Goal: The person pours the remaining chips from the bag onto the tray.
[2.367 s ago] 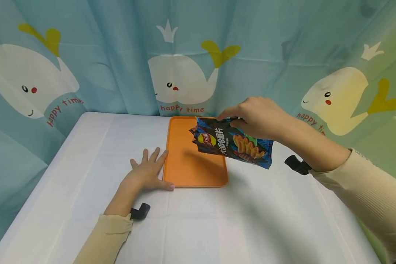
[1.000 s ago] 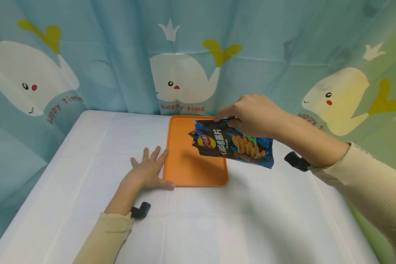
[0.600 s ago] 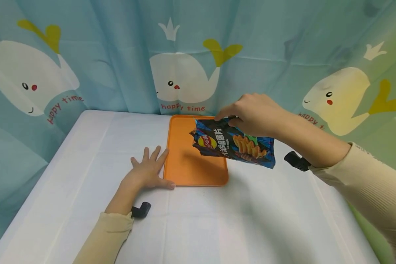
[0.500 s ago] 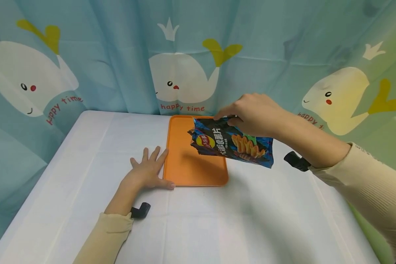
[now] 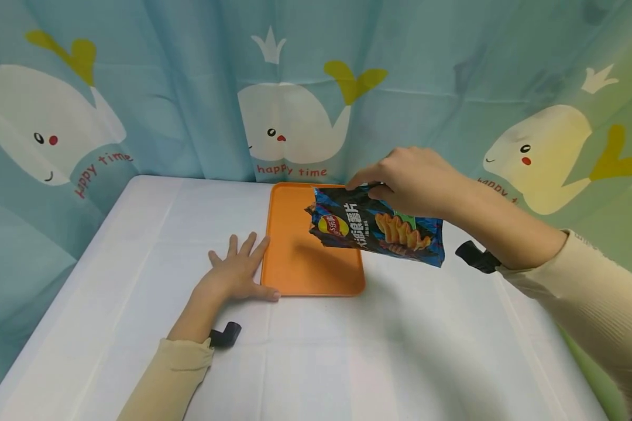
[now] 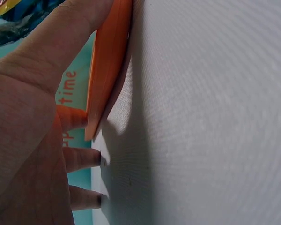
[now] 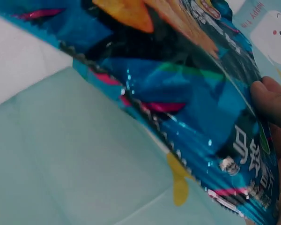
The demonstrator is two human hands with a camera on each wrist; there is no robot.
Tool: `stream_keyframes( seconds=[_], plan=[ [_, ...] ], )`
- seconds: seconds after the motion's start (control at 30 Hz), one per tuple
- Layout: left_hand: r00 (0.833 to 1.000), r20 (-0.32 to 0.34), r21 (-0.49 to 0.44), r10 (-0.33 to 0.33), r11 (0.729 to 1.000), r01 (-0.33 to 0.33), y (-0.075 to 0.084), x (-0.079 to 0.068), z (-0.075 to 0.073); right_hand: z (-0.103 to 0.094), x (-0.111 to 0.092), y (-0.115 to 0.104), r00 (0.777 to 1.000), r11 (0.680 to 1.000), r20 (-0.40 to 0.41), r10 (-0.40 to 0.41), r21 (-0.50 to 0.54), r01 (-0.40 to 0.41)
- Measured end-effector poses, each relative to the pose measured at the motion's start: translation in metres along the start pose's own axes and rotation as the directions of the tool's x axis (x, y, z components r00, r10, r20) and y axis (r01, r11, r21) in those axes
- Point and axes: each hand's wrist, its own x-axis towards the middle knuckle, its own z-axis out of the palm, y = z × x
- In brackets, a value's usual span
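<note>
My right hand (image 5: 408,178) pinches a dark blue bag of potato chips (image 5: 371,231) by its upper edge. The bag hangs on its side over the right part of an orange tray (image 5: 311,280), casting a shadow on it. In the right wrist view the chip bag (image 7: 173,84) fills much of the frame, with the thumb (image 7: 274,103) against it. My left hand (image 5: 234,275) lies with fingers spread at the tray's left edge. Seen from the left wrist, the thumb runs along the side wall of the tray (image 6: 107,56); other fingertips rest on the white cloth.
A white cloth covers the table (image 5: 316,356) beneath the tray. Behind it hangs a blue-green curtain (image 5: 189,117) printed with white whales, close to the tray's far edge. Each wrist carries a black camera mount.
The right hand has shifted slightly to the right over the last half second, carrying the chip bag with it. The left hand and the tray keep their places.
</note>
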Motion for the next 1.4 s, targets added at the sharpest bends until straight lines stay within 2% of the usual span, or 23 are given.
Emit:
stream_keyframes(
  seconds=[0.67,1.4],
  plan=[
    [1.0,0.003,0.008,-0.007,1.0,0.007,-0.0008,0.003,0.0024,-0.0032,-0.0023,0.0003,1.0,1.0,0.0,0.015,-0.028,-0.015],
    [1.0,0.007,0.013,-0.002,1.0,0.002,-0.0016,0.0042,0.0029,-0.0014,-0.0033,0.0044,1.0,1.0,0.012,0.019,-0.011,-0.019]
  ],
)
